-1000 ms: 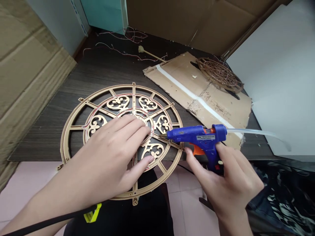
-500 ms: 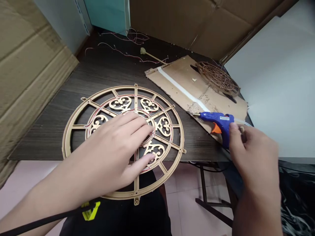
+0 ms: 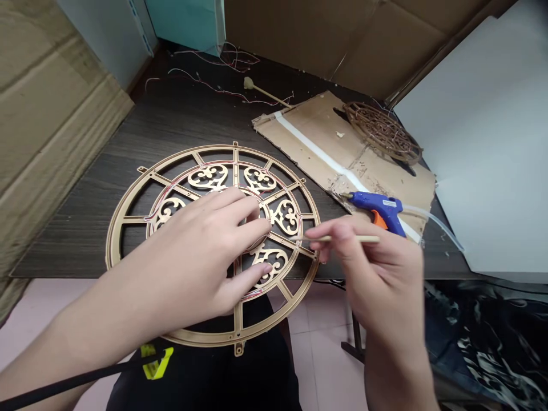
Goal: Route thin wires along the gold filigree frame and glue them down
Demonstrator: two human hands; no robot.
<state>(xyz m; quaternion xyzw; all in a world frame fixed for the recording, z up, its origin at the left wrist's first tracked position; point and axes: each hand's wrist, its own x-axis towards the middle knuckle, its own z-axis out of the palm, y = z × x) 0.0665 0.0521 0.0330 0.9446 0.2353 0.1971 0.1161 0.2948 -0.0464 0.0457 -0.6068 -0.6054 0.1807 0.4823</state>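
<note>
left hand [image 3: 205, 251] lay flat, fingers spread, on the hub of the gold disc [image 3: 208, 176]. right hand [image 3: 381, 274] pinched a thin stick [image 3: 363, 239] over the disc's right rim, axis level, tip toward the hub; contact unclear. glue gun [image 3: 379, 204] lay right of the disc.

Lighting: even, soft, moderately bright; source probably overhead. Shadows: faint. Glare: mild on white board [image 3: 492, 142]. Edges: wide-angle bowing. Focus: sharp centrally.
</note>
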